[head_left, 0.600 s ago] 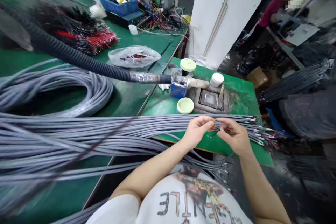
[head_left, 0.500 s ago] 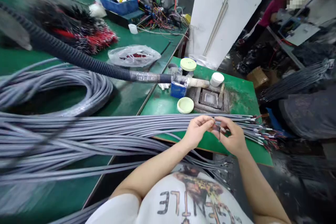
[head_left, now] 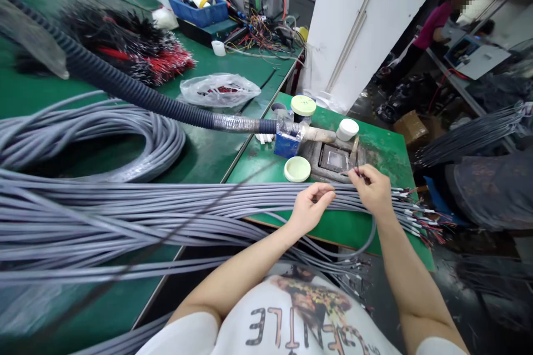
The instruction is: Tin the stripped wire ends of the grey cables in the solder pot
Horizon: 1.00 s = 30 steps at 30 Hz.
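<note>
A thick bundle of grey cables (head_left: 175, 205) lies across the green bench. Their stripped coloured ends (head_left: 420, 219) fan out at the right edge. My left hand (head_left: 310, 208) rests on the bundle with thumb and forefinger pinched together; what they hold is too small to make out. My right hand (head_left: 372, 188) pinches the stripped wire tips of one grey cable (head_left: 366, 236) and holds them over the dark metal pot (head_left: 335, 158). That cable loops down below the bench edge and back up to my fingers.
A black corrugated hose (head_left: 137, 94) ends above the pot beside a blue box (head_left: 285, 141). Round lids (head_left: 297, 168) and a white jar (head_left: 347, 128) stand around the pot. A grey cable coil (head_left: 137, 144), a plastic bag (head_left: 220, 89), red-black wire bundles (head_left: 158, 61); another person (head_left: 428, 28) far right.
My right hand has moved up and away from the left hand toward the metal pot, carrying the cable end. The left hand stayed on the bundle. The view shifted slightly.
</note>
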### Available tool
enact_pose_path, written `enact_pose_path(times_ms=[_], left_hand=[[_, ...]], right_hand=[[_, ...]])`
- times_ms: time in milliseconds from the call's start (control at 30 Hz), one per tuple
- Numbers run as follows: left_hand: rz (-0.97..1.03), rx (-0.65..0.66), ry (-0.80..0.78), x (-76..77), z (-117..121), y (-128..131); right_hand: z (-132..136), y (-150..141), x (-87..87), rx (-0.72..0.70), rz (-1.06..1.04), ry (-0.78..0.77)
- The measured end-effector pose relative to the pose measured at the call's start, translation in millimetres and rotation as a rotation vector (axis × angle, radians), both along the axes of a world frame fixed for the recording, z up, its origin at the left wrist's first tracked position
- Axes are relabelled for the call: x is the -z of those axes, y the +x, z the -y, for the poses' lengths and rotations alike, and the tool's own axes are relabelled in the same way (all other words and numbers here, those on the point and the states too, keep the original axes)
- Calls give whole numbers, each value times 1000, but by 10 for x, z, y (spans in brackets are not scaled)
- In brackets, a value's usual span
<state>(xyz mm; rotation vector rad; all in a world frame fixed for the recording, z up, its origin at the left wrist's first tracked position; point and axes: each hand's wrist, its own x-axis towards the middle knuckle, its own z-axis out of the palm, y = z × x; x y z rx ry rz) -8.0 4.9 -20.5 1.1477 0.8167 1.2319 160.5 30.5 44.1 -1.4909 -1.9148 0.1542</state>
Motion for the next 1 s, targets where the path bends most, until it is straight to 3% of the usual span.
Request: enact_pose_path(times_ms=[133,267,400,633,767,867,933,1000], left_hand=[[-406,-33,314,158,-14,-131],[-505,-2,404,225,-21,-161],[-517,26,419,224,-38,-160],[-516,29,411,218,-41,-172],[-517,15,412,214,-45,-171],[-525,20,400,223,-59,-178],[-534,27,389,234,-65,-187],[-561,40,407,241,-65,-188]], right_hand=[[-546,255,174,137,290,-141],[-878,377,415,243,486,-284],[-954,396,558,281,544,-337],[-956,381,639,312,577,-375],[-960,348,568,313,559,-356],[-841,407,374,331,512,-305],[-611,539,194,358,420,-211],[-220,751,22,410,279,-112]])
